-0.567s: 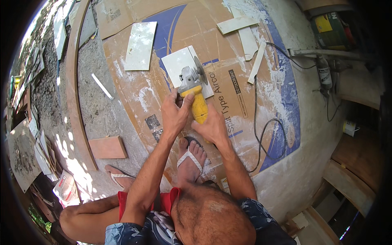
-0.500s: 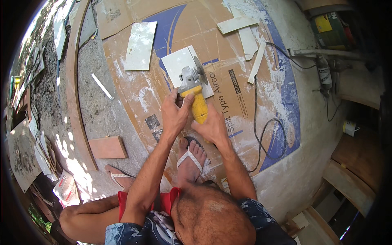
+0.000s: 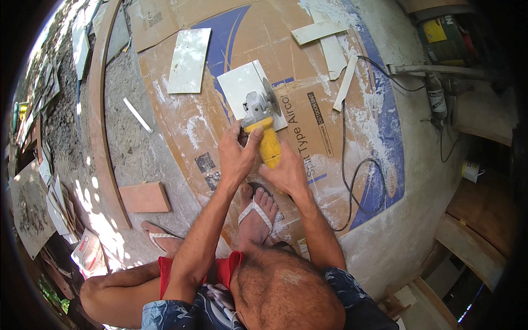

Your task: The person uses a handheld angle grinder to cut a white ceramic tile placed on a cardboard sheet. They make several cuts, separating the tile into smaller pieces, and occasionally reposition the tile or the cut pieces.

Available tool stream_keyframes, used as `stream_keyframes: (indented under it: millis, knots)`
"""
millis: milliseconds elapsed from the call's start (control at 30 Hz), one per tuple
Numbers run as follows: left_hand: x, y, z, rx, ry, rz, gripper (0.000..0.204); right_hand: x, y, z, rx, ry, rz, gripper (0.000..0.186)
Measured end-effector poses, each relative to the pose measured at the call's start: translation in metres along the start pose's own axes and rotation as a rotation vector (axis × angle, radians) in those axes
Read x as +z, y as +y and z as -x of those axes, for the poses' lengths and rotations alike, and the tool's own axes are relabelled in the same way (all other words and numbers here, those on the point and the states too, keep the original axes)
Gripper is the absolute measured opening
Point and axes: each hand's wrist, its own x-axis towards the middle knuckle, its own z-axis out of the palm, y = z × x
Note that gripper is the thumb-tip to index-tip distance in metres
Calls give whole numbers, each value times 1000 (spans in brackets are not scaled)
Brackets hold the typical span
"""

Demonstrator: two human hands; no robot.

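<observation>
A yellow angle grinder (image 3: 269,146) with a grey metal head is held in both of my hands. My left hand (image 3: 237,151) is closed on its front, just behind the head. Around the rear of the body wraps my right hand (image 3: 287,169). The cutting disc (image 3: 269,91) stands on edge over a white tile (image 3: 236,82) lying on flat cardboard (image 3: 181,146). A thin dark line runs along the tile in front of the disc. From this angle I cannot tell how deep the disc reaches.
Another white tile (image 3: 189,60) lies at the far left, and narrow tile strips (image 3: 345,82) at the far right. A black cord (image 3: 350,190) loops on the right. My sandalled foot (image 3: 256,217) rests close behind the grinder. A reddish block (image 3: 145,197) and a long wooden board (image 3: 98,104) lie left.
The disc looks more smeared and see-through than before. Both hands keep the same grip and the grinder has barely shifted.
</observation>
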Motion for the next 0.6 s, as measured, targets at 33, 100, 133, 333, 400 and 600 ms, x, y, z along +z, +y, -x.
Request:
stream_keyframes:
  millis: [33,100,133,333,400,600]
  knots:
    - [-1,5,2,-9,-10,-11,48,-1,0,1,2,0,1,58]
    - [-1,6,3,-8,-12,-12,48,-2,-1,2,5,-2,-7,57]
    - [-1,2,3,2,-5,-2,48,-3,-3,3,5,-5,-14,57]
    - [0,0,7,24,-4,-38,50,-1,1,6,13,-7,-3,58]
    - [-1,2,8,21,-12,-41,51,-2,-1,7,19,-12,0,58]
    - [0,4,12,30,3,-17,53,-3,1,10,41,-18,6,59]
